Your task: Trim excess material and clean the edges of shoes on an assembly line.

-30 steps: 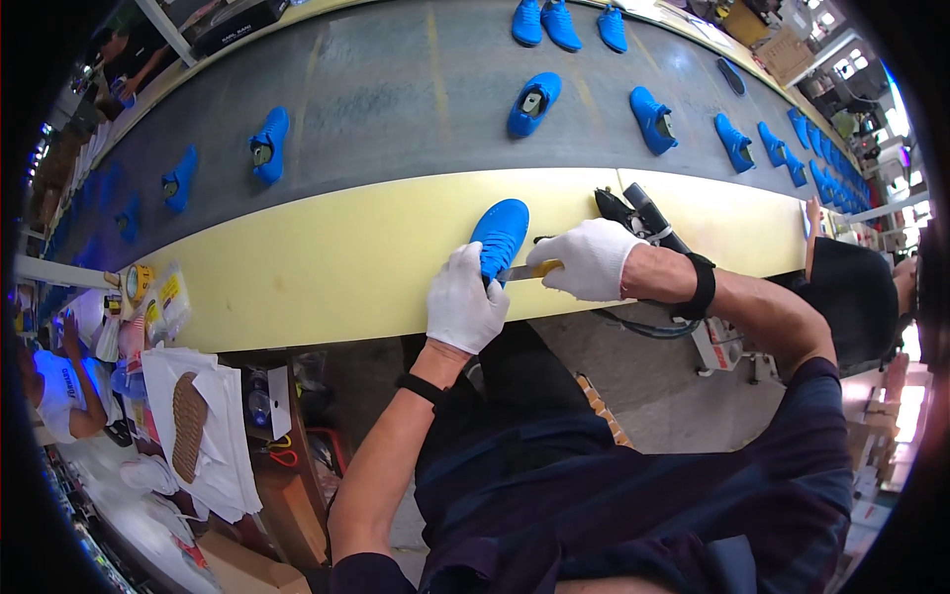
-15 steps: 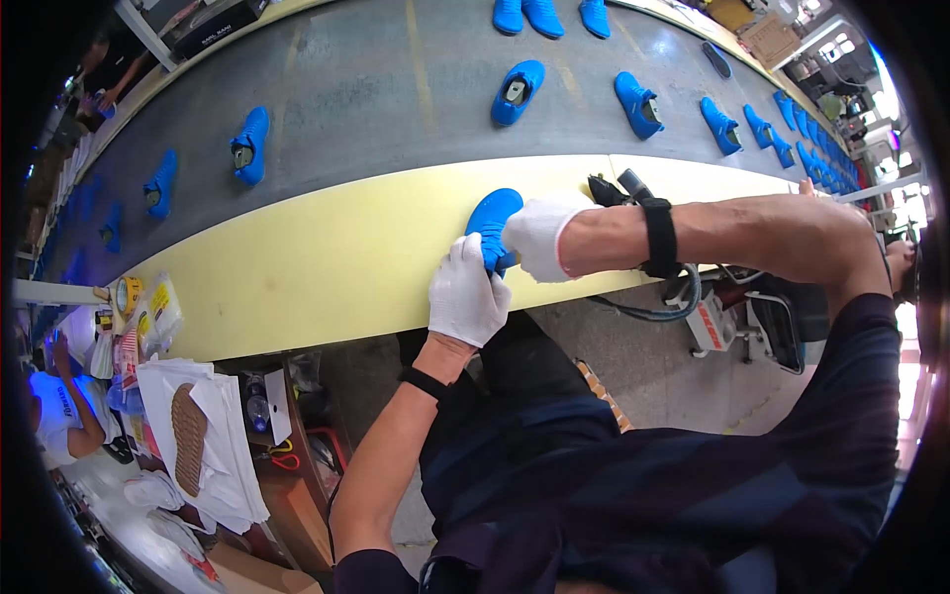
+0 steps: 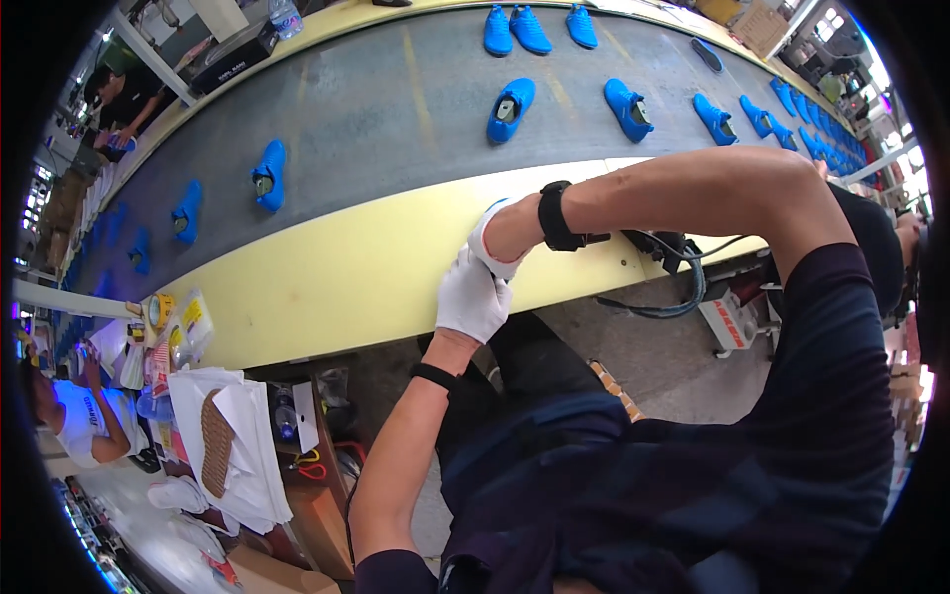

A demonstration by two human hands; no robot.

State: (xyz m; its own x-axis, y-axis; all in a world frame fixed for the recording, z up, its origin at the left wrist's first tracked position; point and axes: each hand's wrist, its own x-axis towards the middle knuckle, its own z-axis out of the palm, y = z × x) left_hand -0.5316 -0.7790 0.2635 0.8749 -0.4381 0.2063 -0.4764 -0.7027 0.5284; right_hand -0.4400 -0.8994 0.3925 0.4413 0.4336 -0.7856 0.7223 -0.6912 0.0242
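My left hand (image 3: 473,297), in a white glove, is closed at the front of the cream worktop, its fingers curled at the near end of a blue sneaker. Almost all of that sneaker is hidden behind my hands; only a sliver of blue shows past the right one. My right hand (image 3: 502,241), gloved as well, lies over the sneaker and against the left fingers. The wrist is bent over and its fingers are out of sight. Dark bands circle both wrists.
Beyond the cream worktop (image 3: 346,257) runs a grey conveyor belt (image 3: 366,129) bearing several blue sneakers (image 3: 510,111). A black tool with a hose (image 3: 678,252) lies right of my right arm. White paper with a brown sole (image 3: 216,445) is at lower left. Other people sit at far left.
My right hand has swung leftward over the sneaker, now covering most of it. My left hand stays close to the same spot. The whole view has shifted slightly.
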